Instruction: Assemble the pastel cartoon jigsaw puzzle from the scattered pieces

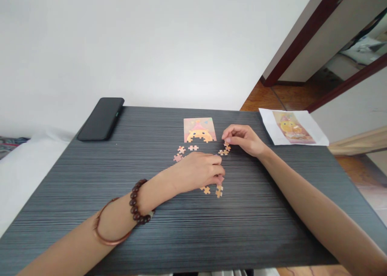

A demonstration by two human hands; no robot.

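Note:
A partly joined jigsaw puzzle (198,127) lies in the middle of the table, its upper rows showing a yellow character in a pink hat. My left hand (203,172) reaches across below it, fingers curled down on a pink puzzle piece (220,180) that they partly cover. To the right of the puzzle, my right hand (244,139) has thumb and forefinger pinched together at a small puzzle piece (227,145). Loose orange pieces (223,152) lie under those fingertips. More pieces (181,149) sit left of centre, and others (219,191) lie below my left hand, which may hide some.
A black phone (101,118) rests at the table's back left. On the back right lies a white sheet (294,126) with a printed picture of the yellow character. The dark wood-grain table (145,126) stands against a white wall (151,46); a doorway opens at the right.

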